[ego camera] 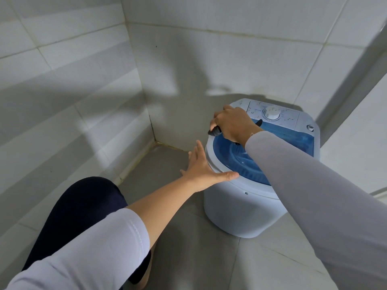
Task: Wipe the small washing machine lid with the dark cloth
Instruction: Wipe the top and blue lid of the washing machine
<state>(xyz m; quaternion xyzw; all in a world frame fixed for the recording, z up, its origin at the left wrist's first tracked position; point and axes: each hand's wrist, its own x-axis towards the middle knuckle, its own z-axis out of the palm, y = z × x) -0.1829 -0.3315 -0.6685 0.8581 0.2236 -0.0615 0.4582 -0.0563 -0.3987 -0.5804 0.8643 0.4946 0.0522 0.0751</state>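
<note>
Hands at work on a small washing machine standing on the tiled floor in a bathroom corner, at about four o'clock from the wall joint. The right hand curls its grip round a dark cloth, pressing it onto the white rim at the ten o'clock edge of the blue translucent lid. The left hand, fingers spread and straight, holds nothing; its palm rests against the machine's side at eight o'clock, thumb lying along the rim. A white dial sits on the control panel at twelve o'clock.
</note>
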